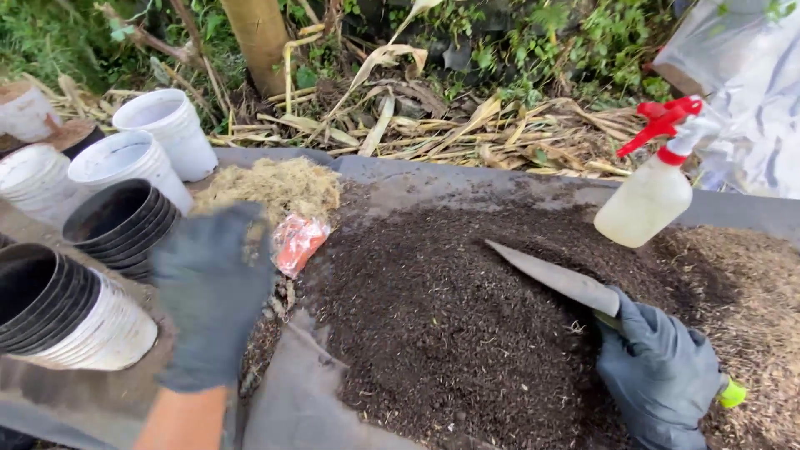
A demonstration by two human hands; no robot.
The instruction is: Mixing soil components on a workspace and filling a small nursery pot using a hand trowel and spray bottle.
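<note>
My right hand (658, 371), in a dark glove, grips a narrow metal trowel (557, 277) with a yellow-green handle end; its blade lies on a big heap of dark soil (433, 308). My left hand (210, 292), also gloved, hovers blurred over the left side with fingers apart, holding nothing. It is nearest the stacked black pots (117, 223) and an orange wrapper (297, 242). A pile of pale dry fibre (275, 185) lies behind it.
White pots (167, 133) and stacks of black-and-white pots (71, 321) stand at the left. A spray bottle with a red trigger (654, 192) stands at the right on the grey sheet (308, 400). Tan husk material (750, 292) lies far right. Plants and dry leaves lie behind.
</note>
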